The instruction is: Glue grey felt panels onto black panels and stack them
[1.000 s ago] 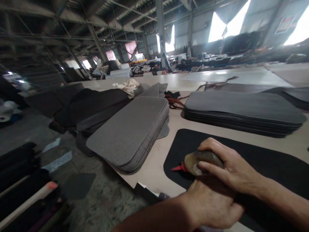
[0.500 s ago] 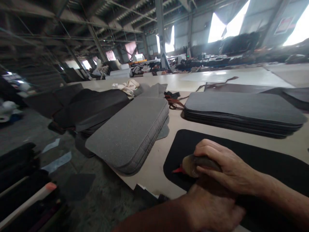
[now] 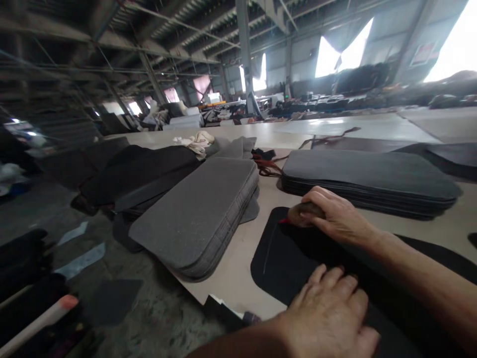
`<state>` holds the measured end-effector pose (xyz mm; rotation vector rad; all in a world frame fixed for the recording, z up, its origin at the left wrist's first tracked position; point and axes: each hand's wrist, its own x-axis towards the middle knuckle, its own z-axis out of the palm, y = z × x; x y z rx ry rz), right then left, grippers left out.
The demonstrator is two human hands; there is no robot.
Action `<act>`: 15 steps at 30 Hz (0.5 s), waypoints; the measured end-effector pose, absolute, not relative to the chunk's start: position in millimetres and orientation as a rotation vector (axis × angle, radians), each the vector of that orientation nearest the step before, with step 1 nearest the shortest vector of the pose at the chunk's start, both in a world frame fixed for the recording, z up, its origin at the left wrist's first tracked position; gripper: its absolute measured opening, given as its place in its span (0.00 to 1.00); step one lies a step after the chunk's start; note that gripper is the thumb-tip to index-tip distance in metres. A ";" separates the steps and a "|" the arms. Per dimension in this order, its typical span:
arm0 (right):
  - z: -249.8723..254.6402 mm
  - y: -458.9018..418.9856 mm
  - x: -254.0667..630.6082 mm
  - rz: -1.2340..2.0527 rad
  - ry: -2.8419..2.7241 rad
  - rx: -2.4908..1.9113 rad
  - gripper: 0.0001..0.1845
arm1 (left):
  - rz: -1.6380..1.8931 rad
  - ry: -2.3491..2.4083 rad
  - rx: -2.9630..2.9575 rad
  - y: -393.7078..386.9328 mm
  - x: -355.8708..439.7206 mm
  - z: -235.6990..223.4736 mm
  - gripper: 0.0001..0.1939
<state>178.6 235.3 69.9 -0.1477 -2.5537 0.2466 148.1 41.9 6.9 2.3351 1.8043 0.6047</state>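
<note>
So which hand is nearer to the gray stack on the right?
Right. The right hand is just this side of the gray stack; the left hand is farther from it, on the black piece.

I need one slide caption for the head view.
Right hand holding a red-nozzled bottle over a round-cornered black panel marked with a thin pale line, left hand spread nearby.

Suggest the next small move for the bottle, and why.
Perhaps guide the bottle in the right hand rightward along the far edge of the black mat: a pale line runs up the mat's left end to near the red tip, by the far left corner, and the left hand rests on the mat.
</note>
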 end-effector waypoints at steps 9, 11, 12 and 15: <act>71.1 263.3 154.7 0.111 -2.533 -0.324 0.07 | 0.649 1.774 2.254 43.4 146.1 3.6 0.25; 77.4 264.5 154.2 0.085 -2.552 -0.343 0.07 | 0.659 1.770 2.225 43.8 146.0 3.6 0.24; 81.3 265.0 155.3 0.071 -2.570 -0.345 0.07 | 0.661 1.764 2.212 44.0 146.0 3.7 0.24; 93.9 267.1 163.9 0.038 -2.623 -0.364 0.10 | 0.669 1.754 2.179 44.2 145.9 3.2 0.25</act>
